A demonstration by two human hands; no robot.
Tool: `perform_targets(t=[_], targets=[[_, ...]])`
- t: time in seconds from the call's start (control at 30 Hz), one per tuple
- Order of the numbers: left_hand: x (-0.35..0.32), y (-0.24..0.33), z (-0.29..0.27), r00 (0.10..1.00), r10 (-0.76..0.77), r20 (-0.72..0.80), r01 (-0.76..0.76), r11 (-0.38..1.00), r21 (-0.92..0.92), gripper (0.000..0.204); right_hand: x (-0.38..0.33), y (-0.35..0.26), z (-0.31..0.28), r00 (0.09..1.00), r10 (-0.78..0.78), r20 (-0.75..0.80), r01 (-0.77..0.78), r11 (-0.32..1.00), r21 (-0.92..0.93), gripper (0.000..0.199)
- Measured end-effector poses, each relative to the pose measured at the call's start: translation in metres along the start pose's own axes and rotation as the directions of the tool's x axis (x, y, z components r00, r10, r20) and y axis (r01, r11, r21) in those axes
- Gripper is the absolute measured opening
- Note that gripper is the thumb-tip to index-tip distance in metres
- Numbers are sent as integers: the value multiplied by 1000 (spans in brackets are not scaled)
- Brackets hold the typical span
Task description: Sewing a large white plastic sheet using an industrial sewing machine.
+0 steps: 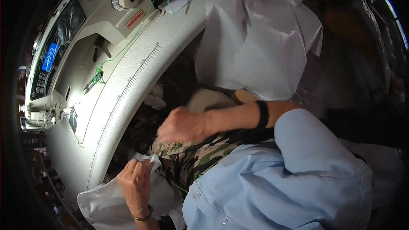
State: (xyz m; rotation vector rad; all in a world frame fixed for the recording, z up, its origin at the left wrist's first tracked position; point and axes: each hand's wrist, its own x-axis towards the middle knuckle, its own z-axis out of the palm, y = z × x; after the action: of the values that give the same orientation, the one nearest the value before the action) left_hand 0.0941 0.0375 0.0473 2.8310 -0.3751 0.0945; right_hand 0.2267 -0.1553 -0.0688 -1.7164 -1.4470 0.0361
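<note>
White material pinched in our left hand; whether our blurred right hand, above camouflage cloth, grips anything, we cannot tell.

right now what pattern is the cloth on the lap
Camouflage: the cloth mixes tan, green and black. Clearest in the head view.

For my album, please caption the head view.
Left hand pinches pale material beside a sewing machine, right hand blurred near camouflage fabric.
</note>
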Motion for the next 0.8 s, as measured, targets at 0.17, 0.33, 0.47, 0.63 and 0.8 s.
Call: perform_targets(t=[0.17, 0.33, 0.47, 0.63, 0.8], targets=[[2, 9, 15, 999, -9, -45, 1, 984, -179, 18, -95, 84, -84, 821, 530, 214, -169, 583, -795, 19], [7, 14, 23, 997, -12, -75, -2, 983, -185, 16, -118, 101, -132, 524, 800, 293, 62, 307, -950, 14], [2, 14, 25, 994, -78, -70, 59, 969, -241, 14, -102, 88, -166, 258, 879, 401, 36, 406, -913, 12], [-6, 5, 25, 996, -75, -45, 54, 929, -367, 12, -69, 49, -213, 866, 485, -121, -500, 834, -233, 11], [-9, 6, 56, 977, -212, 23, 168, 700, -694, 26, -30, -1, -230, 861, 394, -322, -440, 894, -83, 14]])
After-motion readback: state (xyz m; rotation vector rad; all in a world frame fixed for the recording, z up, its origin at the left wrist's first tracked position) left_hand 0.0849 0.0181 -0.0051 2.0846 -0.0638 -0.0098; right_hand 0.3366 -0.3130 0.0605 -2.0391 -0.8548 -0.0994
